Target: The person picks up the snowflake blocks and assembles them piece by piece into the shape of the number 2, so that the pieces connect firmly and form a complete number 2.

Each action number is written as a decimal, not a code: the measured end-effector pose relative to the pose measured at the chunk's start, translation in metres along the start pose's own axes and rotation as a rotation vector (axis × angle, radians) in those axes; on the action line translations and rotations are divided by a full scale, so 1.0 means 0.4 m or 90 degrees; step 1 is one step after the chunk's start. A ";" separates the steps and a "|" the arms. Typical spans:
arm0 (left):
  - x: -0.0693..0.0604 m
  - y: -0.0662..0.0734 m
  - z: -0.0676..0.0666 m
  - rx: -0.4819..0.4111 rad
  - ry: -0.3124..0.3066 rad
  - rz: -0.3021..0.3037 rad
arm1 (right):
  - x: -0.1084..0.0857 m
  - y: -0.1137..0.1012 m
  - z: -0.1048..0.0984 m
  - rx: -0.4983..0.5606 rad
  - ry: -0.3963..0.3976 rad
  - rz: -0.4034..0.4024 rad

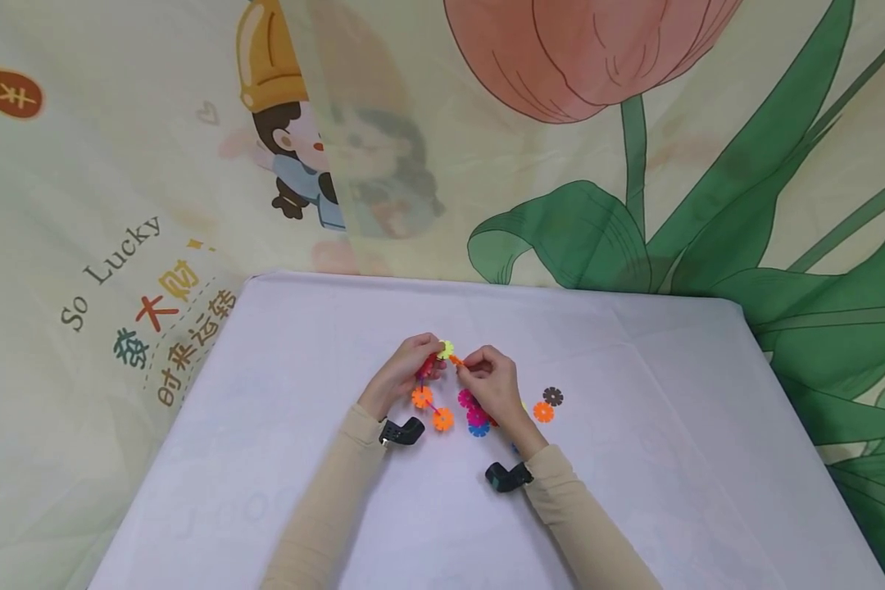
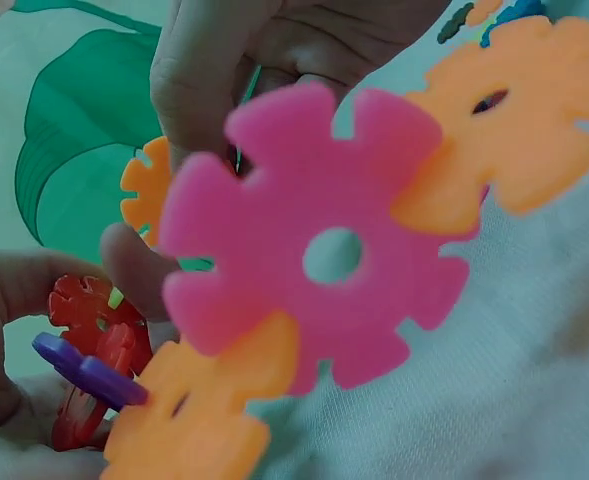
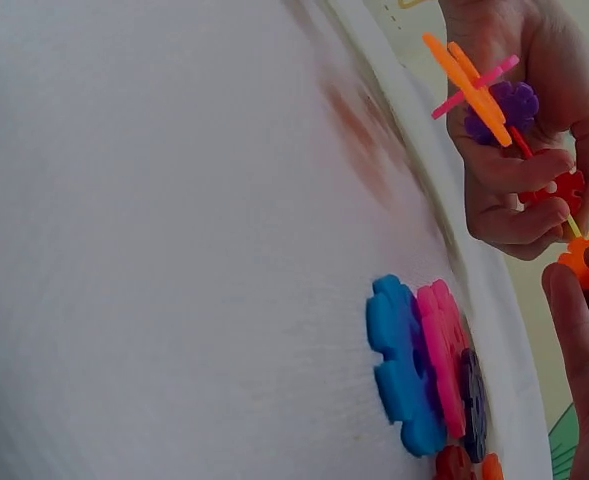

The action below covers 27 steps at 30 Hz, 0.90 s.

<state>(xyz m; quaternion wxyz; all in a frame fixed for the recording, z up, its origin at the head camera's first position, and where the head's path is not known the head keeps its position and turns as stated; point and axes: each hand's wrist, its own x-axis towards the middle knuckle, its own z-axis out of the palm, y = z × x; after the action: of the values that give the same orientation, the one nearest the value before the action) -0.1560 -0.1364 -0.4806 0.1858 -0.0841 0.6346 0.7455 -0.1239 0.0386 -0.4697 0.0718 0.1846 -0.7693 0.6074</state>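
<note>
- We have a chain (image 1: 422, 398) linked; left hand (image 1: 404, 373) grips it
- Right hand (image 1: 492, 383) pinches orange disc (image 1: 455, 360) at yellow disc (image 1: 446, 350); seating unclear
- Loose discs (image 1: 476, 416) unlinked on surface (image 1: 656, 410)

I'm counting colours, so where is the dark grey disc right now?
In the head view, the dark grey disc lies on the white tabletop, to the right of the right hand, beside and slightly beyond a loose orange disc.
</note>
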 end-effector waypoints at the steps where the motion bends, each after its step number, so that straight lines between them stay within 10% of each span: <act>1: 0.000 0.000 0.000 -0.001 -0.002 -0.003 | 0.001 0.003 -0.001 0.003 0.005 0.000; 27: 0.000 0.019 0.001 0.033 -0.044 -0.012 | 0.010 0.034 -0.030 0.069 -0.033 0.027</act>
<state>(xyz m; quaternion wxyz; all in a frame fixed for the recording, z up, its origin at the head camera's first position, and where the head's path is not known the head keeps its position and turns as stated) -0.1590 -0.1368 -0.4735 0.2165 -0.0593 0.6460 0.7296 -0.1341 0.0521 -0.4778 0.0287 0.1875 -0.7407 0.6445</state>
